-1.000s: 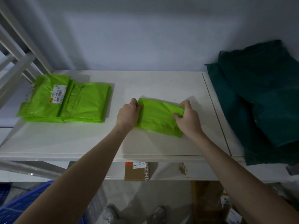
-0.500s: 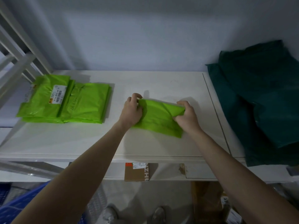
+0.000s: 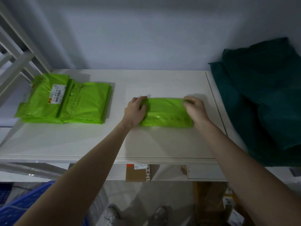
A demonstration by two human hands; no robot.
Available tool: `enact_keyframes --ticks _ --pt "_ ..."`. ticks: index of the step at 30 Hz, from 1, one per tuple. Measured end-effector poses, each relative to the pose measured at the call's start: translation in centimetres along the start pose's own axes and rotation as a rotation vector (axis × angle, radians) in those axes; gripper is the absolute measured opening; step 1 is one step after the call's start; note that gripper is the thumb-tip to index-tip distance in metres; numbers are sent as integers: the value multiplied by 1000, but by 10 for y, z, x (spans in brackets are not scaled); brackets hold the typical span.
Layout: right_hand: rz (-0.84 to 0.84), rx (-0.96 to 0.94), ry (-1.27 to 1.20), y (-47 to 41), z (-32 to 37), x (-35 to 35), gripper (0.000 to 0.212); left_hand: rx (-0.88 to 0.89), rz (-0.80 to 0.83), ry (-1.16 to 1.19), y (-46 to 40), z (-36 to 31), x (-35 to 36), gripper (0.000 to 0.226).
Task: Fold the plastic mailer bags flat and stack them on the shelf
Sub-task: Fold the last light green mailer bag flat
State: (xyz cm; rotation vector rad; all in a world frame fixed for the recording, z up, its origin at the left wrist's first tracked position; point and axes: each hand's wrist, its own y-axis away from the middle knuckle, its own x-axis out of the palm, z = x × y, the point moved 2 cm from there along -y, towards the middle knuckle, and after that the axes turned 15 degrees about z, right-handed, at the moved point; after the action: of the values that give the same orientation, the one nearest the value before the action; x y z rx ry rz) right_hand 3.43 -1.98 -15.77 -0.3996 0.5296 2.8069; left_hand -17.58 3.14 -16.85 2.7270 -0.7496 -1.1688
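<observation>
Both hands press the folded mailer [image 3: 166, 113] lengthwise between them, left hand [image 3: 135, 111] and right hand [image 3: 195, 110] curled over its ends (stack [image 3: 65, 101] lies leftward)

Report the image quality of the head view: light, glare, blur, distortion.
Head view: dim, cool lighting with dark corners; small glare streaks on the green mailer under the left hand and right hand; both hands' fingertips motion-blurred; wide-angle bending of the shelf edges; the stack of folded mailers is sharp, its label barcode visible, text too small to read.
</observation>
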Motion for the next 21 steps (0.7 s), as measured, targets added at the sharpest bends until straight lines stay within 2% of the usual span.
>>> enact_keyframes --ticks 3,6,8,10,12,15,17,21 --pt "-120 -44 -10 -7 4 -3 22 6 -103 78 -2 -3 1 33" --pt "-139 -29 33 -12 8 -1 21 34 -289 -145 4 -10 1 27" --pt "-133 -24 57 -15 9 1 22 111 -344 -290 10 -18 2 25" --pt "-120 -22 51 -15 10 4 29 242 -287 -392 14 -26 6 32" --pt "-110 -21 50 -14 10 6 36 318 -172 -472 14 -29 12 48" --pt "-108 -27 80 -12 9 6 39 282 -63 -521 8 -19 20 65" --pt "-91 -35 135 -11 8 7 40 267 -27 -536 4 -10 24 69" --pt "-116 -45 560 -5 13 12 43 260 18 -541 3 -5 25 72"
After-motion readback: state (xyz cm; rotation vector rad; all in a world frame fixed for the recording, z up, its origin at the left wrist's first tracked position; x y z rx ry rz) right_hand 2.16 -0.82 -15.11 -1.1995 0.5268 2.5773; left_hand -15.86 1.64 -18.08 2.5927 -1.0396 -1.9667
